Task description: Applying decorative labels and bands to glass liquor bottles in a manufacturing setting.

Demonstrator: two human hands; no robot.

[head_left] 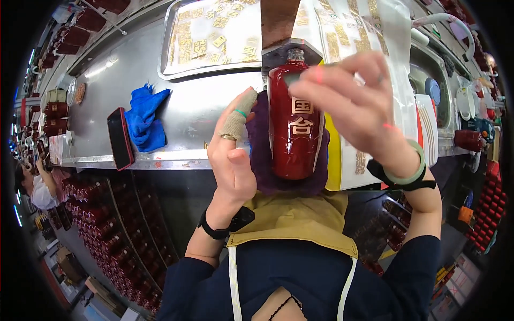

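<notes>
Near edge of the surface (107, 96): red bottle (292, 158) on purple cloth (261, 124), left hand (231, 163) loosely open beside it; the right hand (356, 99) above is blurred, its grip unclear.

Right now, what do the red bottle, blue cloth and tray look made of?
Red bottle: probably glass with a glossy red coating; sharp highlights, but glazed ceramic is possible.
Blue cloth: soft matte fabric, fibre unclear; loose folds.
Tray: likely stainless steel, smooth; silvery, shiny rim.
</notes>
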